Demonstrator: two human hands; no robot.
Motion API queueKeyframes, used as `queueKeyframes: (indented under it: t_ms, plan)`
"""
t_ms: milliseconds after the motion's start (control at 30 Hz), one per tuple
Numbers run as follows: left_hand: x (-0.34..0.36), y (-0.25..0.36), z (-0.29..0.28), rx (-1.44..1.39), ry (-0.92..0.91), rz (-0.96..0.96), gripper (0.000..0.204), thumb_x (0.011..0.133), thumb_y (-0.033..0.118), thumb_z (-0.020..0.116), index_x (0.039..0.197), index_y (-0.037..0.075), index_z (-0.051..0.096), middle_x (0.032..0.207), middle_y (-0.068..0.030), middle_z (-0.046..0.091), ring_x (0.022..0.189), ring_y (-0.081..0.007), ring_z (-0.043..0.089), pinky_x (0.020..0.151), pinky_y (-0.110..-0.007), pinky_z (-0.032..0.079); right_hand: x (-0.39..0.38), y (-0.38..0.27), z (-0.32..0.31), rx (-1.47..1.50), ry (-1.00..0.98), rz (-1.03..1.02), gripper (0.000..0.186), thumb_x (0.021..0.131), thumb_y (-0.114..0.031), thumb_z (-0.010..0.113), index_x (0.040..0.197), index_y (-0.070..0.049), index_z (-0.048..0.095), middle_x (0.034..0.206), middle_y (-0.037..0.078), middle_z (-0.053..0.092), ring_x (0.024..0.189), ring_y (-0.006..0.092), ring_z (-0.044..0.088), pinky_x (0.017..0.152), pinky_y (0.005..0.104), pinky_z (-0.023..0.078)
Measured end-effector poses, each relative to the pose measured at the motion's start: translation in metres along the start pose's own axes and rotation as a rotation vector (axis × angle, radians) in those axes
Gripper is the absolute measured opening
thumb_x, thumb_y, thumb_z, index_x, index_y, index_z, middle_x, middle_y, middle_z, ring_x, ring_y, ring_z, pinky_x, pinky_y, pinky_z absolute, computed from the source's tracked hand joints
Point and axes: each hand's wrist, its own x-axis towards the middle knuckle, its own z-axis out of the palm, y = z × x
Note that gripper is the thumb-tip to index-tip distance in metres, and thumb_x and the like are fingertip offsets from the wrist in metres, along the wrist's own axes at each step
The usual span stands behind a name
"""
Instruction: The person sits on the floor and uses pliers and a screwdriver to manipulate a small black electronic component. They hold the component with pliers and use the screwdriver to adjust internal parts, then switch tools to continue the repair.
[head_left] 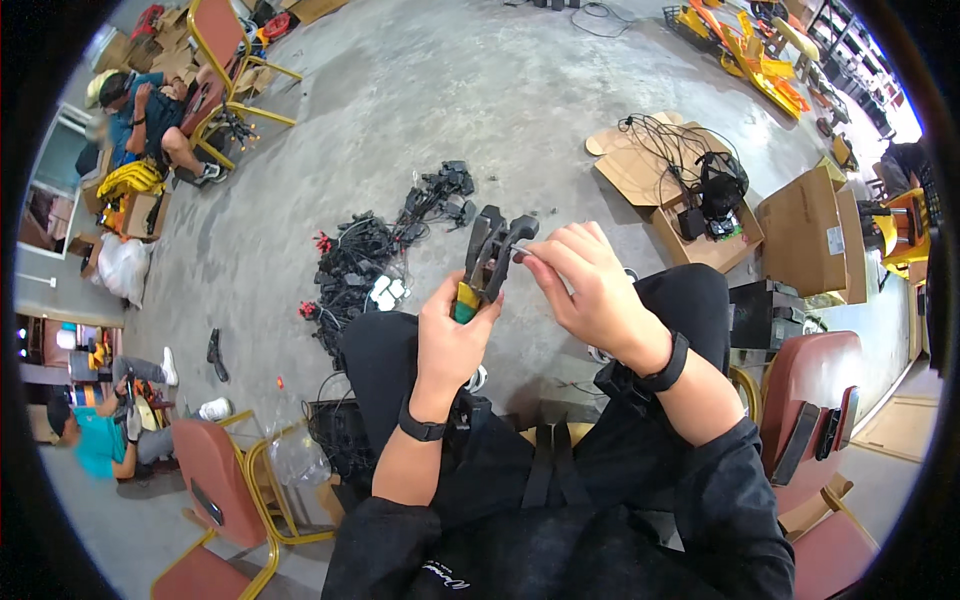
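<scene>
Black cloth of my shirt [560,545] spreads along the lower edge, closest of all, with my dark trousers [385,365] beyond it and my knees apart. Between and just above them, both my hands are busy with one black jointed part [490,250]. My left hand [452,335] is closed around its lower end, where a yellow-and-green piece [465,302] shows between thumb and fingers; I cannot tell whether that piece belongs to the part or is separate. My right hand [590,290] pinches a thin greyish piece [521,250] between thumb and fingertips, its end against or just beside the part's right side; contact is too small to make out. Dark bands circle both my wrists.

Beyond my left hand, a heap of black cables and small units [355,265] lies on the grey concrete floor [400,120], with red tips at its left edge. To the right, an open cardboard box [705,250] holds black gear and tangled leads, near a taller carton [800,225]. Red-backed chairs stand either side of me. Farther left, two people sit apart, and yellow-orange parts [750,60] lie at upper right.
</scene>
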Motion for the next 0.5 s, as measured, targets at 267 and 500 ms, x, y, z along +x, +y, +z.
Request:
queueKeyframes:
  t_ms: [267, 500]
  plan:
    - [-0.001, 0.004, 0.004, -0.019, 0.058, 0.028, 0.015, 0.084, 0.006, 0.069, 0.096, 0.001, 0.062, 0.067, 0.0029, 0.055, 0.061, -0.0027, 0.045, 0.054, -0.022, 0.038, 0.002, 0.003, -0.002, -0.043, 0.005, -0.122, 0.015, 0.081, -0.005, 0.069, 0.094, -0.003, 0.063, 0.078, 0.006, 0.056, 0.075, 0.0239, 0.056, 0.075, 0.0355, 0.041]
    - [-0.003, 0.016, 0.001, 0.237, 0.106, 0.116, 0.021, 0.078, 0.005, 0.069, 0.098, 0.001, 0.062, 0.069, -0.0103, 0.062, 0.060, -0.0167, 0.058, 0.061, -0.030, 0.047, 0.001, 0.001, -0.003, -0.066, -0.025, -0.121, 0.017, 0.079, -0.005, 0.070, 0.095, -0.003, 0.063, 0.079, 0.005, 0.056, 0.077, 0.0224, 0.056, 0.079, 0.0359, 0.041]
